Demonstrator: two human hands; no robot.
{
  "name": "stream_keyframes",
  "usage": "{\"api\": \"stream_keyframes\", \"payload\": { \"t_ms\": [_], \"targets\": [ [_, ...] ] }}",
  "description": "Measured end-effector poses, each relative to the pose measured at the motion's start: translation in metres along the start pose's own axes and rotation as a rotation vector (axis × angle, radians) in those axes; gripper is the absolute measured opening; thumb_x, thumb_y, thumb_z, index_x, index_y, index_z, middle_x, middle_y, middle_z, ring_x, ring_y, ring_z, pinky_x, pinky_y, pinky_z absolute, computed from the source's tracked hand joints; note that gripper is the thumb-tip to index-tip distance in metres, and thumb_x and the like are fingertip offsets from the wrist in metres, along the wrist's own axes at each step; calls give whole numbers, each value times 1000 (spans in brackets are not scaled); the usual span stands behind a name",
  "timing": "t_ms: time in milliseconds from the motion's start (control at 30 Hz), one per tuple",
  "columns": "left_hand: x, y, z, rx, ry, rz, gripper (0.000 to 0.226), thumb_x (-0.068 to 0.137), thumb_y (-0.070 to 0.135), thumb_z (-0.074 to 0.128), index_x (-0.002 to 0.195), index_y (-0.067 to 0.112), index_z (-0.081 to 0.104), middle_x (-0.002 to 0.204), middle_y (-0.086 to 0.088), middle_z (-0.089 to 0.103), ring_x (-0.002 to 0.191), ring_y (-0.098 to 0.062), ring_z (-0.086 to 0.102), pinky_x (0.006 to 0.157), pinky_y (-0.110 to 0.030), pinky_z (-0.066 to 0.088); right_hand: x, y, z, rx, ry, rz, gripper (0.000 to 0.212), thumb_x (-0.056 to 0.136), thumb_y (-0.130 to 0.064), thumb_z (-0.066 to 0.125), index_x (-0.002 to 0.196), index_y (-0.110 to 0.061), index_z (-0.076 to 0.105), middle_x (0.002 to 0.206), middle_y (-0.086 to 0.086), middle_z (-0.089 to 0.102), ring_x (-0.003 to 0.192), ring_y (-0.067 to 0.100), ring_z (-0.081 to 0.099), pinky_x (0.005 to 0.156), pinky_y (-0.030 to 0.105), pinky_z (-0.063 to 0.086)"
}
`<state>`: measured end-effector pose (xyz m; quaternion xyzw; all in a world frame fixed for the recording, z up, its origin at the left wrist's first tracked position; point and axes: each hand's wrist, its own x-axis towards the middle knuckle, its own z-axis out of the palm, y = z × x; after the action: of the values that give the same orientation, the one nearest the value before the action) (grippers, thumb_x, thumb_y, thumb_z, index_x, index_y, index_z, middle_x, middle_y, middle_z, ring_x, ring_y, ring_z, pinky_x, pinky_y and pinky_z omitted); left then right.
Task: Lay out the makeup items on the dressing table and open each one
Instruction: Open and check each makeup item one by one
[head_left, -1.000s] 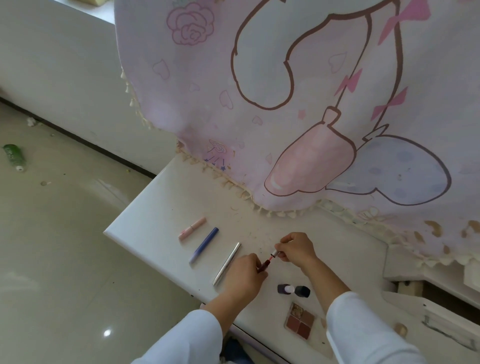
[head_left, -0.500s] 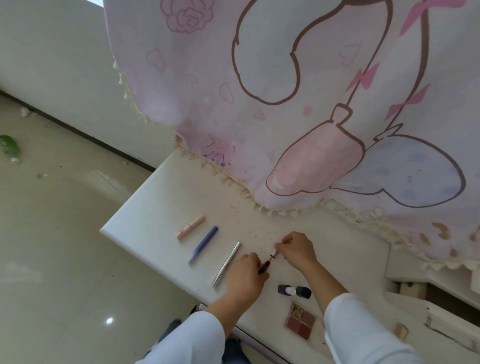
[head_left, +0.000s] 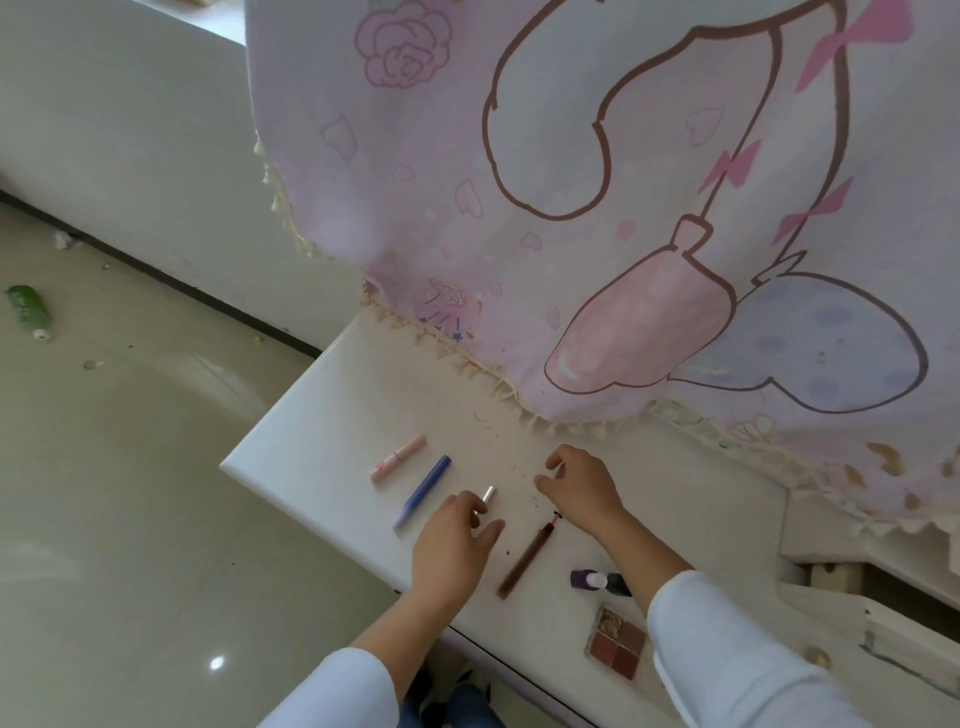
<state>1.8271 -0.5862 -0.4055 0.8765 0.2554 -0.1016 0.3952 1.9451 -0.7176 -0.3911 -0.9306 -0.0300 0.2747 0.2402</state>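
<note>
My left hand (head_left: 454, 551) lies over the silver tube (head_left: 488, 492), fingers and thumb closed on either side of it; only the tube's far tip shows. My right hand (head_left: 582, 491) hovers just above the table with its fingers loosely curled and apart, holding nothing I can see. A brown lip gloss (head_left: 524, 558) lies between my hands, its thin red tip pointing at my right wrist. A pink tube (head_left: 397, 458) and a blue tube (head_left: 423, 491) lie to the left. A small dark bottle (head_left: 592, 580) and an open eyeshadow palette (head_left: 615, 644) sit near my right sleeve.
The white dressing table (head_left: 311, 436) ends at a corner on the left, with tiled floor (head_left: 130, 493) below. A pink printed cloth (head_left: 597, 208) with a fringe hangs over the table's back. A green bottle (head_left: 28, 309) lies on the floor. Drawers (head_left: 883, 623) stand at the right.
Both hands let go of the brown lip gloss, which now lies on the table. My left hand moved left onto the silver tube; my right hand lifted away.
</note>
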Motion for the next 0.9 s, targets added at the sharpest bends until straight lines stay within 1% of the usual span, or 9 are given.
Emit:
{"api": "stream_keyframes", "payload": {
  "t_ms": [133,233,333,433,567,667,733,833,900],
  "targets": [
    [-16,-20,-10,-32,11,-155,34,84,48,61,105,25,48,93,9,56,82,-11,55,64,-23,37,-3,-22,21,-122,-112,-115,33,90,-19,55,122,-13,55,107,3,52,94,19,53,86,32,47],
    [-24,-31,-10,-2,-25,-194,31,83,46,62,98,24,46,92,7,55,82,-12,53,63,-24,35,-10,-35,35,-240,-187,-171,39,90,-10,48,129,-16,49,127,10,46,109,27,54,90,33,46],
    [-23,-37,-8,55,-49,-183,18,86,39,59,89,23,49,93,6,52,81,-13,51,65,-25,35,-18,-40,47,-305,-221,-187,47,88,-5,44,133,-18,47,131,10,40,111,29,53,92,34,47],
    [-22,-38,-7,47,-30,-173,12,88,34,57,88,22,56,92,6,51,79,-12,51,64,-24,36,-24,-37,53,-322,-225,-182,47,88,-4,44,132,-18,49,131,10,40,113,28,51,96,38,46],
    [-25,-34,-16,-105,5,-113,15,90,34,58,90,21,64,87,6,60,73,-6,53,57,-15,33,-28,-30,49,-338,-207,-173,42,92,-8,45,133,-17,47,132,10,40,113,28,51,95,38,47],
    [-25,-27,-31,-342,72,-79,14,86,32,65,87,19,70,78,6,64,69,-7,55,57,-13,36,-32,-27,46,-314,-161,-197,34,95,-20,49,129,-17,52,126,9,46,111,26,53,94,36,47],
    [-23,-20,-41,-487,128,-90,8,84,28,69,84,19,71,75,4,65,68,-7,55,58,-14,40,-36,-30,45,-253,-116,-206,27,96,-23,51,120,-15,59,116,9,53,104,25,56,90,36,48],
    [-20,-12,-51,-737,178,-129,3,82,19,72,84,17,70,74,2,67,67,-9,57,63,-21,47,-46,-37,47,-123,-68,-229,20,94,-24,54,103,-11,67,89,3,58,83,20,55,71,29,46],
    [-18,-11,-54,-850,165,-137,9,82,16,72,91,14,70,78,2,70,71,-9,63,70,-24,52,-53,-41,49,-20,-90,-205,16,93,-24,57,97,-13,67,80,-1,58,75,16,53,60,23,40]
  ]
}}
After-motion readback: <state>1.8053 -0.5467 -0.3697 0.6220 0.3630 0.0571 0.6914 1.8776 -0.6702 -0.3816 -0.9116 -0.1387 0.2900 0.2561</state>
